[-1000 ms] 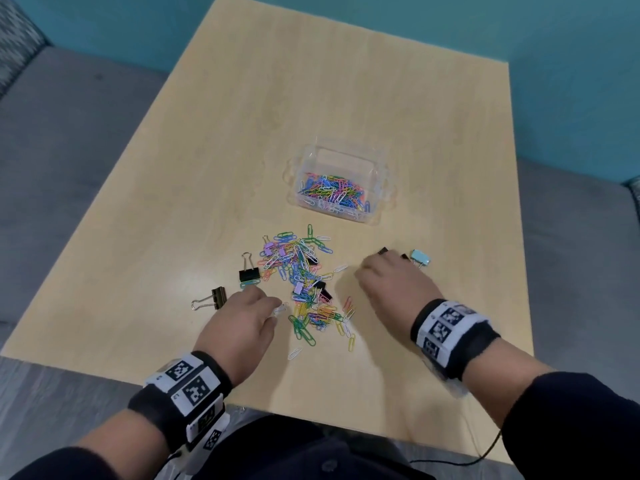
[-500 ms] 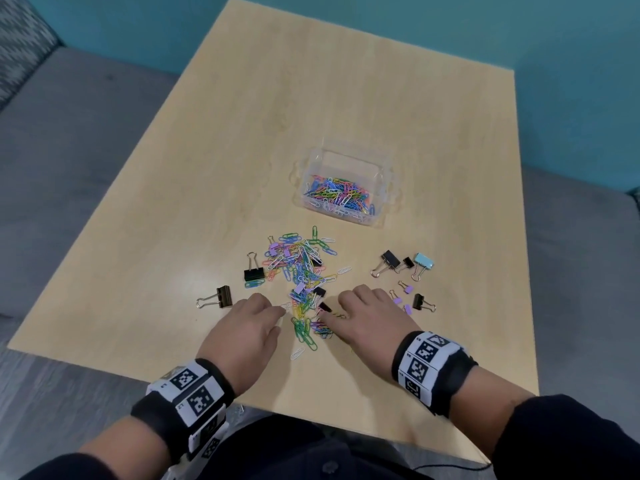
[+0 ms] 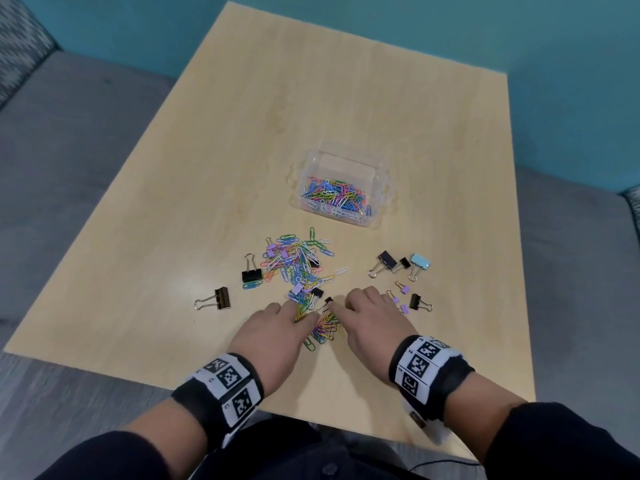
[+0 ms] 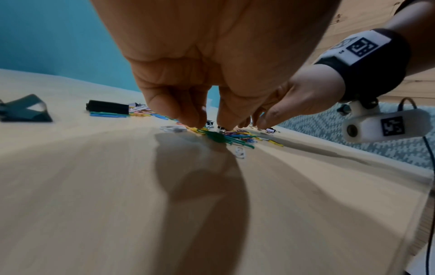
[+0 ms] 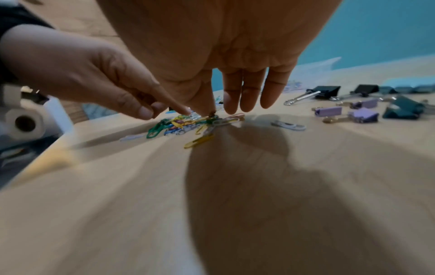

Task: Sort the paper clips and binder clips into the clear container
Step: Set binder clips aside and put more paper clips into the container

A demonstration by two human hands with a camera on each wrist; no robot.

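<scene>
Both hands work the near end of the paper clips [image 3: 301,271], a loose coloured scatter running from mid-bench toward the person. The left hand [image 3: 273,336] and right hand [image 3: 372,327] face each other across a small bunched clump [image 3: 323,329], fingertips down on it from either side. In the wrist views the left thumb and forefinger are drawn together at the clump; the right thumb and forefinger [image 5: 202,104] meet on it while the other three fingers hang straight. Whether either has a clip lifted clear cannot be told (the contact points are blurred).

The clear container [image 3: 379,183] stands straight ahead, beyond the scatter, already holding a layer of paper clips. It lies slightly right of centre, so the right hand appears the nearer. Its long axis runs across the bench.

Binder clips lie on both flanks: two black ones [image 3: 251,271] to the left, and a group [image 3: 398,266] of black, pale blue and small purple ones to the right, just beside the right hand.

Judgement: the carry runs forward over the scatter; the bench [image 3: 311,98] beyond and beside the container is bare. The near edge sits close behind the wrists, so raking backward risks clips going over.
</scene>
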